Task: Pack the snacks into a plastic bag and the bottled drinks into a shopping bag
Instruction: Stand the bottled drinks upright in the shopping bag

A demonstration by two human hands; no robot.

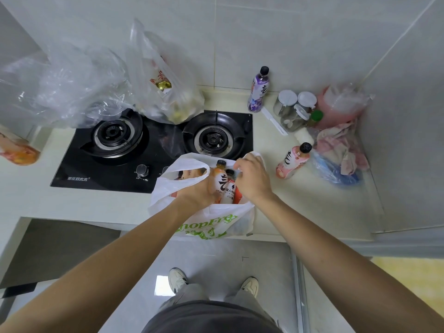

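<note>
A white shopping bag (211, 222) with green lettering stands at the counter's front edge, its mouth open. Inside it an orange bottled drink (220, 179) stands beside two more bottles. My left hand (197, 193) reaches into the bag and grips the orange bottle. My right hand (252, 179) pinches the bag's right handle at its rim. A pink bottled drink (293, 162) leans on the counter to the right, and a purple one (259, 90) stands by the wall. A clear plastic bag (168, 92) holding snacks sits behind the stove.
A black two-burner gas stove (125, 169) fills the counter's middle. Another crumpled clear bag (69, 85) lies at the back left. Jars (292, 109), a pink cloth (341, 145) and a blue bag (334, 171) crowd the right corner. An orange packet (16, 152) lies at far left.
</note>
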